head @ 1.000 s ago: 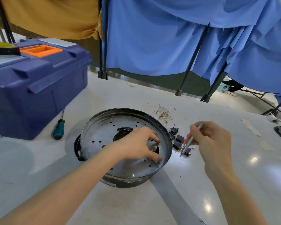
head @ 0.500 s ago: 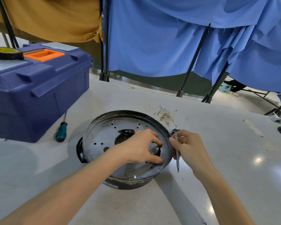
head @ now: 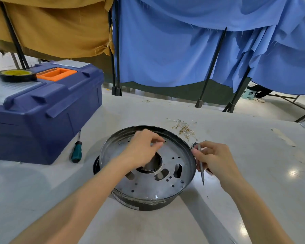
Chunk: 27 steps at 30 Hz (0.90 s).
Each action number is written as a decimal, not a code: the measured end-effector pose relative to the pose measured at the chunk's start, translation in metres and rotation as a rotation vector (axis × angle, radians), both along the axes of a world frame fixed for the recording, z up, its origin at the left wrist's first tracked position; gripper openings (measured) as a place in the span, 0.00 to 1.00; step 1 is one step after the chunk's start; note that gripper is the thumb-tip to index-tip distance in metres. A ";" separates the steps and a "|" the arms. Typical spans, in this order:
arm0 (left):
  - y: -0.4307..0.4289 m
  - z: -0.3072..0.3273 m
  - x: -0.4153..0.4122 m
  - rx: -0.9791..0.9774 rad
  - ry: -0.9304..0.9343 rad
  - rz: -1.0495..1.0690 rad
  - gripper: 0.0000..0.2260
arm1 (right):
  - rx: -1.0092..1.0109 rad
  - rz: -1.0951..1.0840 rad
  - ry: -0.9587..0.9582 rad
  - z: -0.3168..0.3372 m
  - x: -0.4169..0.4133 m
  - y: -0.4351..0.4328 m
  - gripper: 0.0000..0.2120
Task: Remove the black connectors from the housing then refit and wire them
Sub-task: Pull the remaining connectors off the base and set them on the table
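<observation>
Tabletop (head: 253, 182) — both hands (head: 143, 148) (head: 217, 159) at housing (head: 148, 187)

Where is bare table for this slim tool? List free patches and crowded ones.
Free: the wide stretch of table right of the right hand and its slim tool, short of the beige scraps; also the near strip between both forearms, before the housing. Crowded: between housing and toolbox, where the green screwdriver lies, and by the wire scraps behind the housing.
</observation>
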<state>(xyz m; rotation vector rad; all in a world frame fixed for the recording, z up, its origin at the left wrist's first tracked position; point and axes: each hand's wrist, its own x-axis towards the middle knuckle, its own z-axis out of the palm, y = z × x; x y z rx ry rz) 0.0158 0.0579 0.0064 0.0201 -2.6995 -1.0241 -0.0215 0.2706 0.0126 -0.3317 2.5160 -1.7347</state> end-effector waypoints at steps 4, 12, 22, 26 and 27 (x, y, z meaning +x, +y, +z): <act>-0.041 0.003 0.000 -0.072 0.102 0.305 0.12 | 0.068 -0.032 0.107 0.007 -0.006 -0.007 0.07; -0.091 0.006 0.010 0.240 0.214 0.649 0.10 | 0.207 -0.005 0.198 0.002 -0.010 -0.027 0.05; -0.114 -0.009 0.016 0.067 -0.133 0.762 0.17 | 0.233 0.002 0.202 0.000 -0.014 -0.025 0.05; -0.120 -0.017 0.019 -0.057 -0.316 0.728 0.11 | 0.231 0.010 0.195 0.000 -0.015 -0.026 0.05; -0.121 -0.019 0.019 -0.076 -0.342 0.731 0.11 | 0.233 0.011 0.194 0.001 -0.015 -0.026 0.05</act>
